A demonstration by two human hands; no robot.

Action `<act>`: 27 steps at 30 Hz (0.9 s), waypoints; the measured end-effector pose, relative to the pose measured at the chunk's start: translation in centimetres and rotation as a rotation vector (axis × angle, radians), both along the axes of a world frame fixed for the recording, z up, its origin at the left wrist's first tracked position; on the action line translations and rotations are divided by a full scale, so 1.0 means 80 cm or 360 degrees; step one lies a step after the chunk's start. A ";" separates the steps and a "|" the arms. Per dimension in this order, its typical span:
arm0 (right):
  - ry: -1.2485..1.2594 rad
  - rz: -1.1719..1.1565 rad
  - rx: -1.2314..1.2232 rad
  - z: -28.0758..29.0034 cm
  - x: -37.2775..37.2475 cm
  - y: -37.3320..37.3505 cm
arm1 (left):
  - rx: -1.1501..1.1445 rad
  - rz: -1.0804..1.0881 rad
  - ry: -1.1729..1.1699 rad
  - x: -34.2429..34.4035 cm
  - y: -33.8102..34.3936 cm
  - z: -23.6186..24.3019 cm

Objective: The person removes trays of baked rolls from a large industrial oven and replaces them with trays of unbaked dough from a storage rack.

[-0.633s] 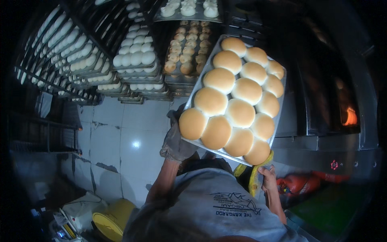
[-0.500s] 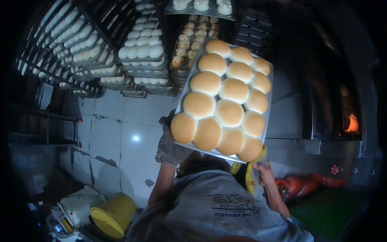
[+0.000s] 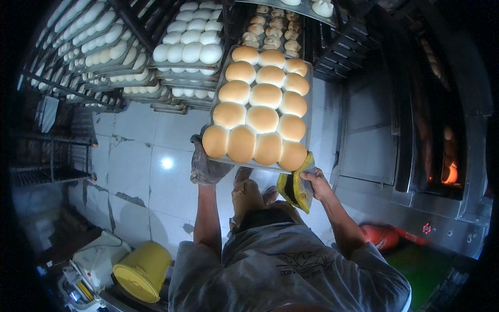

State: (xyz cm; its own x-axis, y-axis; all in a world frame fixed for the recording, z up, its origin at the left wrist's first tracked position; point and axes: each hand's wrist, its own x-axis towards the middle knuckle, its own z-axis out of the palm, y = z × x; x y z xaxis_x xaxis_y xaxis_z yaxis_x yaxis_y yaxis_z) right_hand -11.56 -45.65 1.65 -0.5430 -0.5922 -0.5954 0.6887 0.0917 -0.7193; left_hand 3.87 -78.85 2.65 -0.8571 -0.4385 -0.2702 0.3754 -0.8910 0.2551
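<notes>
Racks fill the top left w/ many trays of pale, unbaked dough balls; one tray of white rounds sits just left of the held tray, and a tray of small browned pieces is behind its far end. Oven on the right side, dark metal front w/ an orange glow inside its opening. White tiled floor below, cracked in spots, a light reflecting off it.

Baking tray, metal, is held out in front at chest height, tilted, over the floor btwn racks and oven. It carries golden baked buns, rows of 3 and 4, all touching each other.

Yellow bucket lies on its side at lower left, next to a white machine. An orange object lies near the oven base, lower right.

Left hand, in a grey worn glove, grip closed on the tray's near left corner from under. Right hand, bare, grips the near right corner through a folded yellow cloth, fingers wrapped around it.
</notes>
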 end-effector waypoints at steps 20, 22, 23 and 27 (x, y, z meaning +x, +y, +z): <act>-0.0014 -0.0783 0.0080 -0.006 -0.138 -0.090 | 0.0141 -0.0114 -0.0070 -0.286 -0.044 -0.039; -0.0004 -0.0759 0.0088 0.032 -0.115 -0.070 | 0.0057 -0.0254 -0.0042 -0.323 -0.052 -0.042; 0.0012 -0.0798 0.0091 0.044 -0.106 -0.052 | 0.0001 -0.0347 -0.0043 -0.341 -0.034 -0.027; -0.0141 -0.0916 0.0020 0.053 -0.053 0.038 | 0.0101 -0.0915 0.0121 -0.342 0.080 0.078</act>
